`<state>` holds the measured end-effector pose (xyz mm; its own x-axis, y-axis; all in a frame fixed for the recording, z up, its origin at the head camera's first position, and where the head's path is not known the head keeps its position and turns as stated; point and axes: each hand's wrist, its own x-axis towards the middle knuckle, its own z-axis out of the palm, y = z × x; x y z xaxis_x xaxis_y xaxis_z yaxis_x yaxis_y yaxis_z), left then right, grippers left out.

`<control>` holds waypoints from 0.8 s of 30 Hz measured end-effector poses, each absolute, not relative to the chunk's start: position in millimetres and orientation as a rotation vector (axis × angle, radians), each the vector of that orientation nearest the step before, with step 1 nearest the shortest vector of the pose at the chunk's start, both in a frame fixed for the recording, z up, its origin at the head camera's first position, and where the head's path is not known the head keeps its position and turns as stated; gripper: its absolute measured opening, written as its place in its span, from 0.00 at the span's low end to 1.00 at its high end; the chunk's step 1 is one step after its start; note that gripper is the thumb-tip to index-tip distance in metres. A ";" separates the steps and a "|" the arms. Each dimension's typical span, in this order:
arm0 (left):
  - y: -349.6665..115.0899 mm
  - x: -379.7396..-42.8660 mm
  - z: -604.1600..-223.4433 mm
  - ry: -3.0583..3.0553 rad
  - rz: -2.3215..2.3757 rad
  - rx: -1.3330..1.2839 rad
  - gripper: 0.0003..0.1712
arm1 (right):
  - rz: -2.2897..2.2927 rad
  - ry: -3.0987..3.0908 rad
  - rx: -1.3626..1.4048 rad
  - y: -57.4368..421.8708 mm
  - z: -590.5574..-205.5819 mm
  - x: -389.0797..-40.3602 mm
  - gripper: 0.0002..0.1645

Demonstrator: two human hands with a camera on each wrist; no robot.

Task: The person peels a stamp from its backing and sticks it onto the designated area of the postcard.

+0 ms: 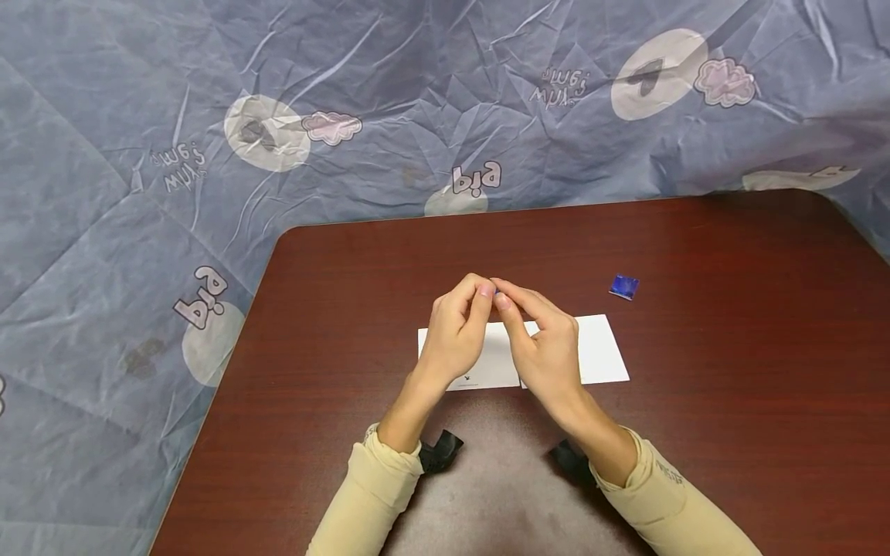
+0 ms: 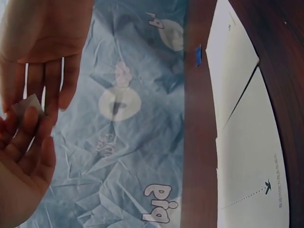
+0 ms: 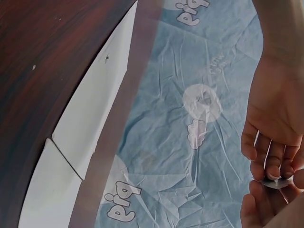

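Over the white sheets, both hands meet fingertip to fingertip around a small square packet [image 2: 33, 101]. It looks silvery with a zigzag edge in the left wrist view, and a speck of blue shows between the thumbs in the head view. My left hand [image 1: 455, 328] pinches it from the left between thumb and fingers. From the other side, my right hand [image 1: 547, 338] pinches it too. Most of the packet is covered by fingertips. A second small blue packet [image 1: 624, 286] lies on the table, right of and beyond the hands.
Two white sheets [image 1: 603, 351] lie side by side on the dark red-brown table [image 1: 334, 309], the left one bearing a small printed mark. Black straps or mounts [image 1: 441, 451] sit at the wrists. A wrinkled blue-grey printed cloth [image 1: 389, 100] hangs behind the table.
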<state>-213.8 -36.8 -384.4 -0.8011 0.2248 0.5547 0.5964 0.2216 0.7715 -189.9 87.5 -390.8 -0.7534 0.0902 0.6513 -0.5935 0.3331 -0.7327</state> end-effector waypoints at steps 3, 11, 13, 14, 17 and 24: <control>-36.4 -215.8 -383.8 -2.136 -1.502 -0.766 0.16 | 1.541 -1.990 0.424 87.2 -388.3 -190.1 0.12; -35.9 -217.0 -385.3 -2.109 -1.415 -0.731 0.13 | 1.700 -1.993 0.356 86.8 -386.3 -187.8 0.12; -36.3 -214.3 -387.5 -2.127 -1.396 -0.709 0.12 | 1.695 -2.015 0.358 87.2 -388.8 -185.0 0.11; -36.6 -212.6 -388.3 -2.134 -1.388 -0.697 0.11 | 1.684 -2.025 0.365 87.4 -389.8 -183.7 0.11; -37.3 -209.2 -389.3 -2.135 -1.369 -0.681 0.10 | 1.667 -2.028 0.408 88.4 -392.2 -182.1 0.11; -37.3 -211.7 -387.2 -2.103 -1.352 -0.683 0.10 | 1.646 -2.000 0.481 89.1 -388.9 -187.1 0.09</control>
